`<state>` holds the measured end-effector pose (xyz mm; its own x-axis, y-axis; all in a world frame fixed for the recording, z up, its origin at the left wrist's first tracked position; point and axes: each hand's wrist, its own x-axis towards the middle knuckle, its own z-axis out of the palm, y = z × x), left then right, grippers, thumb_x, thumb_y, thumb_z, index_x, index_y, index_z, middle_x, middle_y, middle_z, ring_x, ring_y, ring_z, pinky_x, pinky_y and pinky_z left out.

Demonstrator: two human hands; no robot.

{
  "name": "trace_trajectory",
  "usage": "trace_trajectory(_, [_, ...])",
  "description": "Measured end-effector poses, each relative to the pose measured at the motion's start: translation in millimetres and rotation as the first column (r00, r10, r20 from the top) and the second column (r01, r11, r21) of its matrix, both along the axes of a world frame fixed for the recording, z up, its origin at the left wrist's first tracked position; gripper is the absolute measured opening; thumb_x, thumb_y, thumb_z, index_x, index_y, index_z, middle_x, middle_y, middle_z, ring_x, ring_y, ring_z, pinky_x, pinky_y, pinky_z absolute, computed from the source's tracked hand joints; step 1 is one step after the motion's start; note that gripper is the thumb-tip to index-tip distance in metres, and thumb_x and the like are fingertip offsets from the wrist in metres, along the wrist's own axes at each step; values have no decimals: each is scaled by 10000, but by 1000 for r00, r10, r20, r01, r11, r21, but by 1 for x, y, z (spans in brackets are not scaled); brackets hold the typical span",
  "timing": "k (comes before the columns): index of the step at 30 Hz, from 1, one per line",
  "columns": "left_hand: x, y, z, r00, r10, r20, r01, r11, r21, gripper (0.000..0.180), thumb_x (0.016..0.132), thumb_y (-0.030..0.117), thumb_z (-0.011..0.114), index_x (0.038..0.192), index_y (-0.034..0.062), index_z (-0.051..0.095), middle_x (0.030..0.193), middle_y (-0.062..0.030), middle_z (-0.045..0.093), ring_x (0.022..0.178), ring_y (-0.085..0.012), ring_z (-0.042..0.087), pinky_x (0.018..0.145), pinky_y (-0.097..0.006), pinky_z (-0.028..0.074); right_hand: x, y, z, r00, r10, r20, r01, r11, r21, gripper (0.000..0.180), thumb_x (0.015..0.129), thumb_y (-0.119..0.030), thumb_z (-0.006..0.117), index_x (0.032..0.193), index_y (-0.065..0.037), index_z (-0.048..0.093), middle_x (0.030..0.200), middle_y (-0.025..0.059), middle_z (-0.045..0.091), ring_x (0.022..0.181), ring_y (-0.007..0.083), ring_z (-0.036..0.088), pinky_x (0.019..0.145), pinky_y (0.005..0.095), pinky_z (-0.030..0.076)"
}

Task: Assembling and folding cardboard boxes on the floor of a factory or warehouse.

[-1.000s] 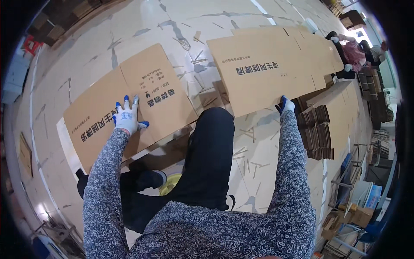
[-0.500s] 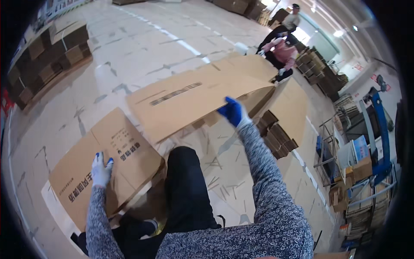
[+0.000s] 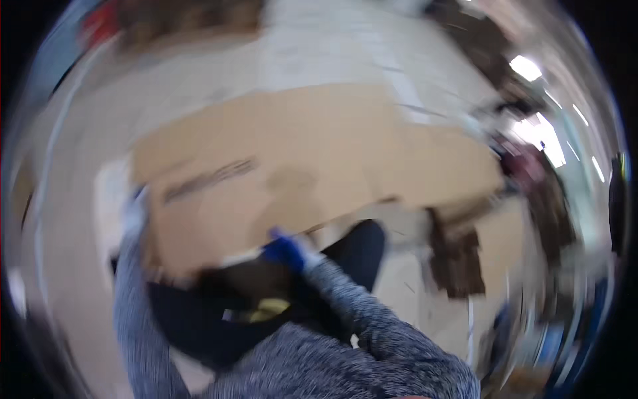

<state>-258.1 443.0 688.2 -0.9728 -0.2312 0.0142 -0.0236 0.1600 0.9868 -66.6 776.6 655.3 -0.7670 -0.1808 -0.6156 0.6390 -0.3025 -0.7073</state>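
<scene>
While blurred, cardboard sheet [image 3: 292, 179] above right hand [image 3: 286, 251], left hand [image 3: 136, 206] at edge, grip unclear.

blurred cardboard sheet [image 3: 299, 166], gloved right hand [image 3: 287, 251]

We see a tan-brown cardboard sheet [image 3: 299, 173] with a dark printed band. Our right hand [image 3: 287, 251] wears a blue-and-white glove; our left hand [image 3: 136, 207] appears pale with blue. Our sleeves [image 3: 345, 319] are speckled grey-blue. The floor [image 3: 319, 60] is whitish-grey.
</scene>
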Motion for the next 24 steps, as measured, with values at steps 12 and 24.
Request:
trace_trajectory(12, [95, -66, -14, 738, 539, 406, -72, 661, -747, 835, 868, 533, 635, 1462, 26, 341, 1426, -241, 459, 1278, -362, 511, 1024, -470, 428, 4, -5, -27, 940, 145, 310, -65, 965, -253, 480, 955, -445, 606, 1252, -69, 583, 1099, 128, 684, 931, 248, 665, 789, 380, 557])
trace_trajectory(24, [64, -59, -21, 689, 570, 447, -82, 675, -733, 560, 920, 538, 510, 1202, 69, 628, 1127, -197, 687, 1077, -341, 652, 937, -458, 483, -13, -31, -41, 873, 318, 371, -226, 936, -270, 546, 933, -568, 573, 1178, -82, 612, 1070, 86, 690, 880, 204, 660, 761, 354, 538])
